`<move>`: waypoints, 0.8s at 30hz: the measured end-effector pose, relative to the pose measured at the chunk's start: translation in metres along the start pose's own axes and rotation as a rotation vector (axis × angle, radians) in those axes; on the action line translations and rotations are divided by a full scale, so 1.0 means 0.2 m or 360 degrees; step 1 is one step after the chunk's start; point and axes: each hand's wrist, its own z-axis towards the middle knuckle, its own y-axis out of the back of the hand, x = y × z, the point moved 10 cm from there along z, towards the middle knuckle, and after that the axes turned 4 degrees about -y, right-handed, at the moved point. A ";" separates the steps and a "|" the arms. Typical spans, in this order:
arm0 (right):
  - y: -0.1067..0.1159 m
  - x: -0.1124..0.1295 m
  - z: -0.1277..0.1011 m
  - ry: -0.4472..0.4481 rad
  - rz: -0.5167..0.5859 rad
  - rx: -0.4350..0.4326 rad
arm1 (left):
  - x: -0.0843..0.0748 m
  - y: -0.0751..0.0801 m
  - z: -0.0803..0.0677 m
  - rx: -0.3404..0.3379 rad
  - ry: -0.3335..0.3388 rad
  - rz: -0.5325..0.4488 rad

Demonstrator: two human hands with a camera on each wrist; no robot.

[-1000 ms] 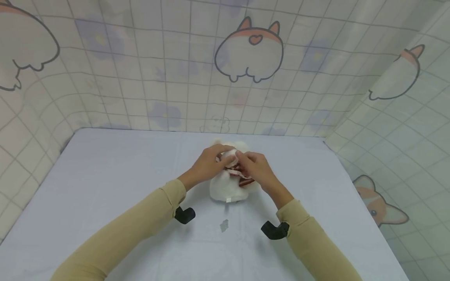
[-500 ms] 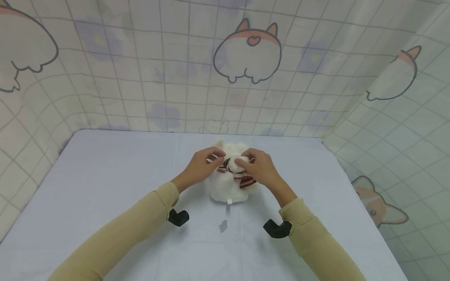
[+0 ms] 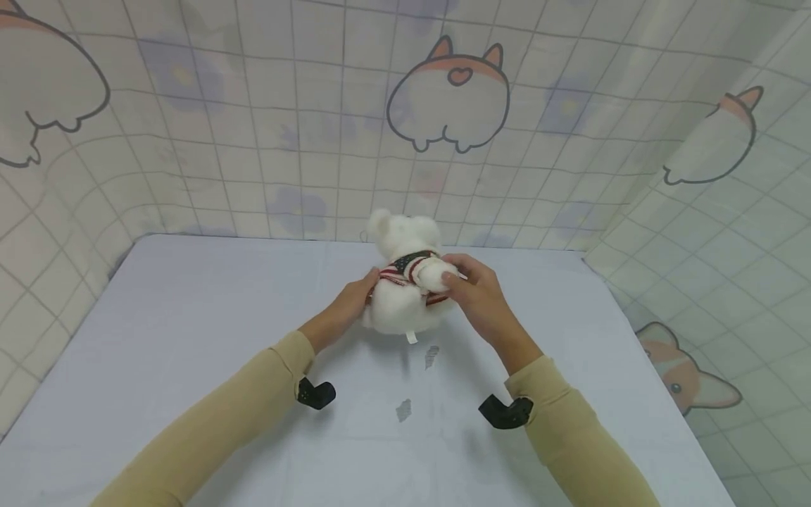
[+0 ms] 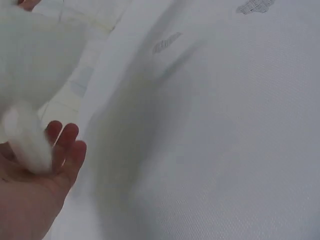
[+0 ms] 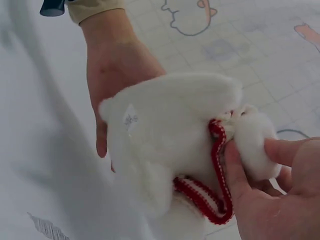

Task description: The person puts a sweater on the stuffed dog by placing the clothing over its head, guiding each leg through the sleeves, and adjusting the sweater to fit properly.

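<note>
A white plush bear (image 3: 398,310) in a striped knit sweater (image 3: 393,273) with red edging is raised over the table, its back toward the head camera. My left hand (image 3: 347,304) supports its left side; in the left wrist view a blurred white plush limb (image 4: 29,142) lies in the palm, fingers extended past it. My right hand (image 3: 480,296) pinches the bear's white arm (image 3: 434,274) between thumb and fingers, beside the sweater's red edging (image 5: 220,165). A small white label (image 5: 131,119) shows on the fur. Parts of the left fingers are hidden behind the bear.
A white cloth covers the table (image 3: 209,338). Two grey patches mark it, one patch (image 3: 403,410) nearer the front and another patch (image 3: 431,355) under the bear. A checked curtain (image 3: 304,127) with cartoon corgis encloses the back and sides.
The bear has come up from lying low on the table, its head now higher. My left hand has moved from the sweater down to its left side; the right stays at its arm.
</note>
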 end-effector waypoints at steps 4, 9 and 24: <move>-0.02 0.01 0.00 0.0031 0.0501 0.0095 | -0.01 -0.04 -0.02 0.0206 -0.0029 -0.0314; -0.04 0.02 0.00 0.0033 0.0844 0.0167 | -0.04 -0.12 -0.06 0.0449 -0.0028 -0.0559; -0.03 -0.02 0.02 -0.0008 -0.0499 -0.0057 | -0.13 0.06 -0.04 -0.0157 -0.0219 -0.0127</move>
